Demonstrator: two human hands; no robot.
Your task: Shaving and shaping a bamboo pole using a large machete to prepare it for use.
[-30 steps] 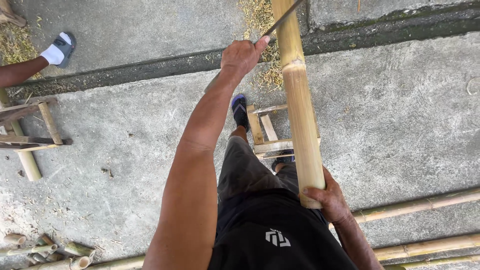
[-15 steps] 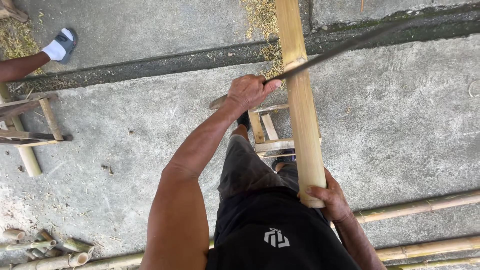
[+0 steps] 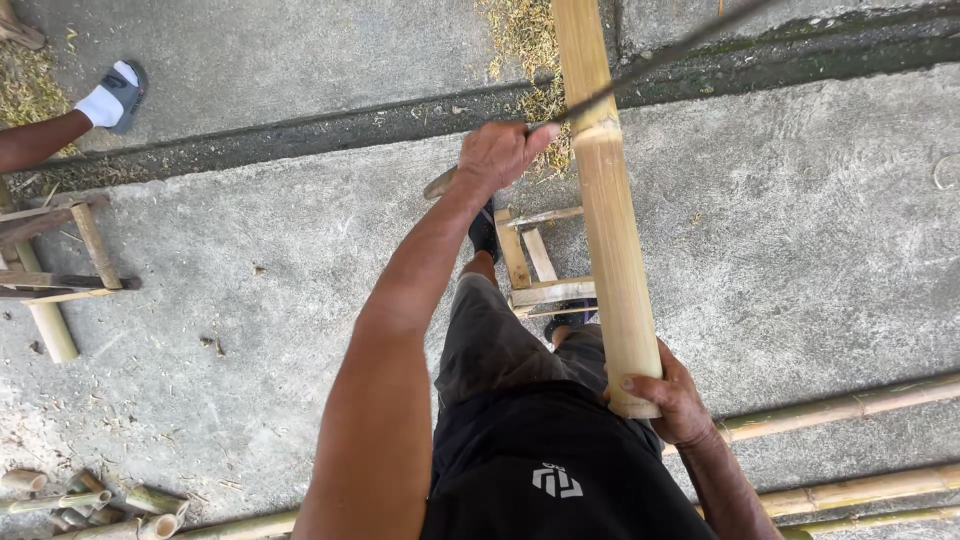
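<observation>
We judge the trimming stroke underway: our left hand (image 3: 505,155) grips a long dark blade (image 3: 640,65) against the thick pale bamboo pole (image 3: 610,220), our right hand (image 3: 675,400) clasping its near end above the concrete floor (image 3: 250,240), next calling for controlled cuts.

bamboo pole (image 3: 610,200) cut off at top — blade (image 3: 660,60) blurred
</observation>
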